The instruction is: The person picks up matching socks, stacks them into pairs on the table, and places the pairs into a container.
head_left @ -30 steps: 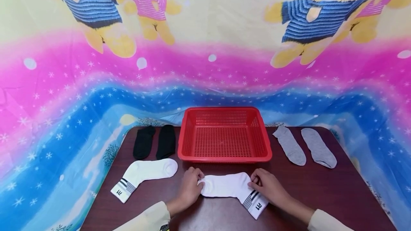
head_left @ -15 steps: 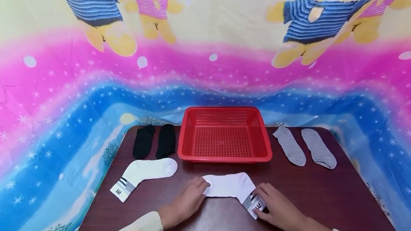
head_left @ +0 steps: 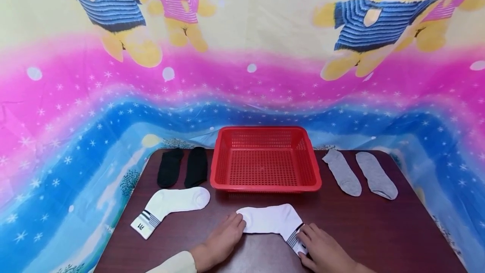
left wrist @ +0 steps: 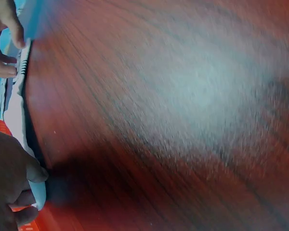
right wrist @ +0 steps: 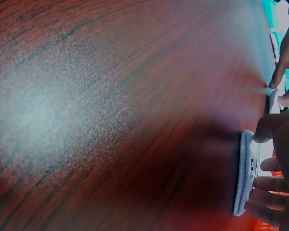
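Note:
A white ankle sock (head_left: 265,219) with a striped, lettered cuff lies flat in front of the basket. My left hand (head_left: 226,236) is at its toe; in the left wrist view the white toe (left wrist: 38,193) shows between thumb and fingers. At the other end, my right hand (head_left: 325,248) holds the cuff across its width, covering much of the lettering. The right wrist view shows the cuff (right wrist: 244,178) between the thumb and the spread fingers. A matching white sock (head_left: 174,202) lies to the left, cuff toward the near left.
Behind the sock stands a red perforated basket (head_left: 265,187) with nothing inside. Two black socks (head_left: 169,168) lie left of it and two grey socks (head_left: 342,174) right. The dark reddish table (head_left: 379,231) backs onto a printed cloth (head_left: 242,75).
My right hand has moved from the sock's heel down onto its cuff and slid further over it. The left hand has shifted slightly nearer at the toe. The sock keeps its place.

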The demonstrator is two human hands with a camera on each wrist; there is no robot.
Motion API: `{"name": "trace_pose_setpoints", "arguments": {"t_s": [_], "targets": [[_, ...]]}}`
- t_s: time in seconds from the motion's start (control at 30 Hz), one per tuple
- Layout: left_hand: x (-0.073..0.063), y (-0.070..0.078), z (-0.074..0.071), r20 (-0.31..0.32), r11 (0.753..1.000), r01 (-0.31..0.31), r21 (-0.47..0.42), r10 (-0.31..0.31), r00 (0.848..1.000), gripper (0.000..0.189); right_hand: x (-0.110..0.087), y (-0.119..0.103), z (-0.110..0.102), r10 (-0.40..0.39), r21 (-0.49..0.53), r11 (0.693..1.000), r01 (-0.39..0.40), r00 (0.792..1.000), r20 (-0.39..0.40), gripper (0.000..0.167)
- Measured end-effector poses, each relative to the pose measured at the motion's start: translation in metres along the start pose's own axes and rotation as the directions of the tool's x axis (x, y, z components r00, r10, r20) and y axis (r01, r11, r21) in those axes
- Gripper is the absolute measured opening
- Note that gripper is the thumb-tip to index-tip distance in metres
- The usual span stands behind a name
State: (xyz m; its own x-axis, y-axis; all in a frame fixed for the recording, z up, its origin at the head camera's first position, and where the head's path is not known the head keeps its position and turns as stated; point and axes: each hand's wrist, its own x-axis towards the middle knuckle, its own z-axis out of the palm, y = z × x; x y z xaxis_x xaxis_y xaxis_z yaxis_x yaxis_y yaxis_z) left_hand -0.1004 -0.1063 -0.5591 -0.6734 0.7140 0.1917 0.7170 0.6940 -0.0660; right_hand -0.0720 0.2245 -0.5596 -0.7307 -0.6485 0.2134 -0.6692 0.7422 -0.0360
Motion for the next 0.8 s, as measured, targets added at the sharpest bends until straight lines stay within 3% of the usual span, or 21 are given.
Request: {"name": "trace_pose_setpoints", "arguments": {"t_s": [0.13,0.3,0.53,0.7,0.8], "targets": [[0.003,-0.001,0.001,0.036,0.995,-0.057,0.08,0.054,0.998,0.017,0.0,0.0,0.004,-0.01,-0.031,0.999,0.01,1.0,-0.015,0.048],[0.004,-0.003,0.001,0.017,0.985,-0.084,0.148,0.083,0.996,0.014,0.002,-0.004,0.008,-0.005,-0.089,0.996,0.001,0.999,-0.049,0.049],[0.006,-0.003,0.0,0.029,0.985,-0.084,0.149,0.081,0.996,0.014,0.004,-0.011,0.009,0.044,-0.156,0.987,-0.047,0.999,-0.018,0.051],[0.006,-0.005,0.0,0.023,0.982,-0.093,0.165,0.091,0.996,0.014,0.005,-0.013,0.014,-0.016,-0.223,0.975,-0.009,0.994,-0.11,0.047],[0.006,-0.006,0.0,0.024,0.983,-0.101,0.156,0.098,0.995,0.014,0.005,-0.013,0.015,-0.043,-0.234,0.972,0.015,0.993,-0.114,0.045]]}}
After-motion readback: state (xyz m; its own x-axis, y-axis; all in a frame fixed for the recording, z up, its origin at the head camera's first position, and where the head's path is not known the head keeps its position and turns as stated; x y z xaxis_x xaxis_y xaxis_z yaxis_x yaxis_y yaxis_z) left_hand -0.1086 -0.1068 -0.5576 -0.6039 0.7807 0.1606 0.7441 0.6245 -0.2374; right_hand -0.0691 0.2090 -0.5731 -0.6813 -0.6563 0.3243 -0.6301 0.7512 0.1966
